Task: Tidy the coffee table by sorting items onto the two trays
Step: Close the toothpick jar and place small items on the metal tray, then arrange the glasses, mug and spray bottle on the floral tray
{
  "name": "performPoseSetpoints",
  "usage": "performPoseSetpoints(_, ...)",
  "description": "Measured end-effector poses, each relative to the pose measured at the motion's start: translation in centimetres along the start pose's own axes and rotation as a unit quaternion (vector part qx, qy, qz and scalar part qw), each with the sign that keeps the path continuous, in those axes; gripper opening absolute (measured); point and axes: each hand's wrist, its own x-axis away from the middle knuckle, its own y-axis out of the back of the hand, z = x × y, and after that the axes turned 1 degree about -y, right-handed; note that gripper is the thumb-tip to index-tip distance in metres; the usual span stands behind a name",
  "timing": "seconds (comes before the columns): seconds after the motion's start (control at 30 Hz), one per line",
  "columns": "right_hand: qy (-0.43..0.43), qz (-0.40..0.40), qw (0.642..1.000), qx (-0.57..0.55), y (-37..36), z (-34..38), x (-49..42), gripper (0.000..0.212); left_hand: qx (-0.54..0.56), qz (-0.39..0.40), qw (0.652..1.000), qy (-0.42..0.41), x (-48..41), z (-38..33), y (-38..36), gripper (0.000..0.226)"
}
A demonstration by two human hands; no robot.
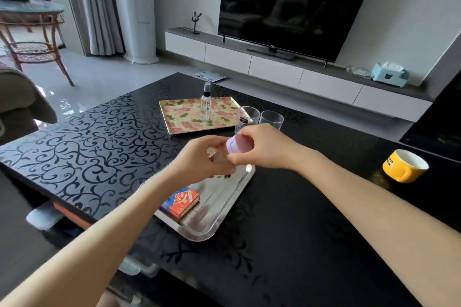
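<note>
On the dark patterned counter [99,137], the silver tray [214,224] lies nearest the person and already carries a red box [180,203], so it seems to be taking the small packaged things. Further back, the floral tray [184,119] holds an upright clear spray bottle [206,104], likely the start of a second group. Above the far corner of the silver tray, the left hand [202,159] has its grip curled round the lower, printed part of a lilac-capped container [238,144], steadying it off the counter. Just behind it, two clear glasses [271,119] stand beside the floral tray, not yet sorted. The right hand [267,151] closes its grip on the lilac cap from above, thumb and fingers pinching it; whether it is tightening the cap or only passing the container across, I cannot tell. Well apart to the right, a yellow mug [405,166] waits on the counter.
</note>
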Motion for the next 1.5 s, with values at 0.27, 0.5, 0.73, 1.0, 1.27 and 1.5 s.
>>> performPoseSetpoints(0.27, -0.071, -0.059, 0.995, 0.032, -1.8, 0.8, -8.9, 0.057, -0.279, -0.009, 0.942, 0.185, -0.7, 4.8, 6.8, 0.032)
performPoseSetpoints(0.5, -0.116, -0.031, 0.992, 0.037, -6.0, 0.8, -14.4, 0.046, -0.338, 0.005, 0.907, 0.250, 1.4, 9.6, 8.5, 0.031)
performPoseSetpoints(0.73, -0.114, -0.037, 0.989, 0.084, -7.6, 1.4, -15.8, 0.073, -0.300, 0.040, 0.921, 0.245, 1.6, 11.2, 9.9, 0.016)
performPoseSetpoints(1.0, -0.329, 0.014, 0.943, 0.049, -11.9, -1.8, -7.3, 0.062, -0.239, -0.007, 0.944, 0.226, 2.2, 12.7, 8.9, 0.007)
performPoseSetpoints(1.27, -0.343, -0.087, 0.935, -0.030, -11.1, -6.9, -3.2, 0.032, -0.194, -0.018, 0.960, 0.201, -0.6, 11.1, 2.8, 0.009)
performPoseSetpoints(1.5, -0.391, -0.126, 0.911, 0.020, -8.7, -14.0, 2.3, 0.024, -0.156, 0.012, 0.973, 0.171, -3.0, 7.5, -6.5, 0.013)
